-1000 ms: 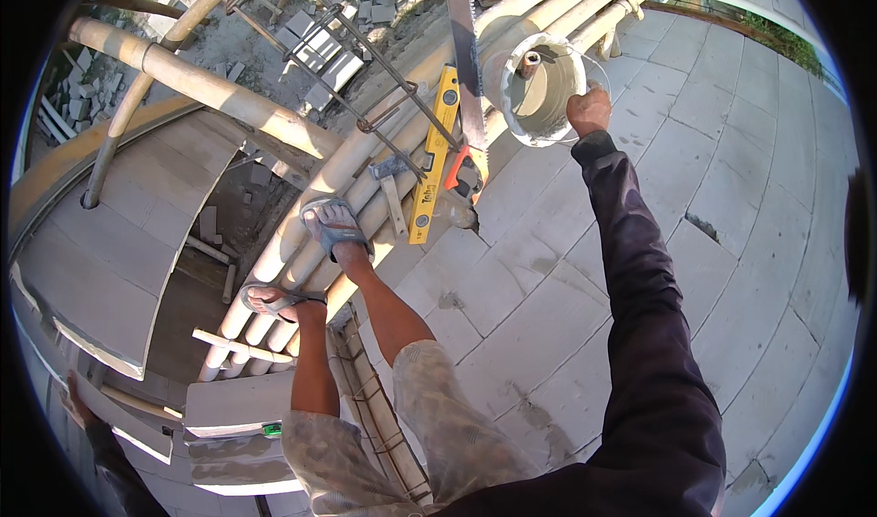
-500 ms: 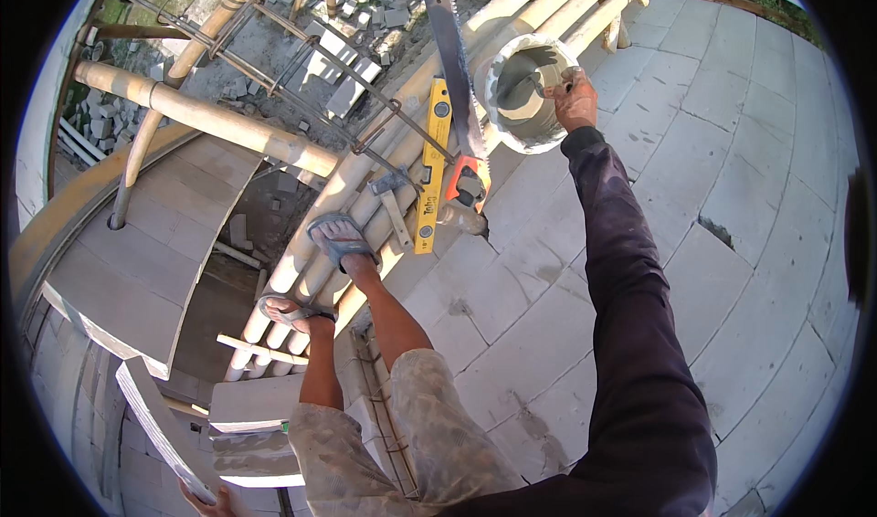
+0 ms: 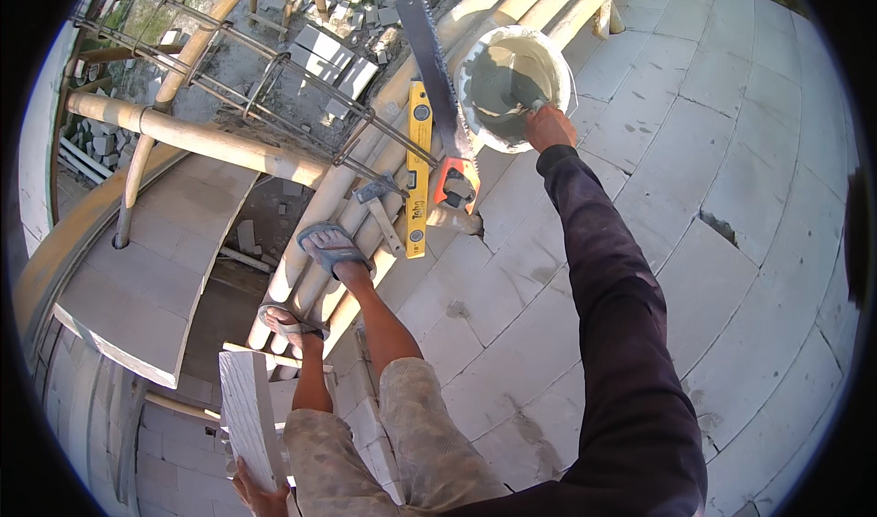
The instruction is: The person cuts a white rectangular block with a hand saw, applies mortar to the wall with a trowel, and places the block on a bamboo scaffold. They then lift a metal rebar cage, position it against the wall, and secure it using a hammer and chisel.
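At the lower left, my left hand (image 3: pixel 259 491) grips the lower end of a pale grey lightweight block (image 3: pixel 251 416), held upright beside my leg. My right hand (image 3: pixel 551 128) is closed at the near rim of a white bucket (image 3: pixel 565 106) of wet grey mortar (image 3: pixel 498 88). It seems to hold a trowel by the handle; the blade is hard to tell from the dark shadow in the mortar. Left of the bucket lie a handsaw (image 3: pixel 438 79) with an orange-red and black handle, a yellow spirit level (image 3: pixel 418 174) and a hammer (image 3: pixel 382 211).
I stand in sandals on bamboo poles (image 3: pixel 301 261) laid side by side. A pale block wall (image 3: pixel 512 325) fills the right. Steel rebar (image 3: pixel 301 74) crosses at upper left, above rubble on the ground below. A boarded panel (image 3: pixel 137 270) lies left of an open gap.
My left hand has brought the block rightward and turned it more upright, close to my leg. My right hand has shifted slightly left and down at the bucket; the view has shifted too.
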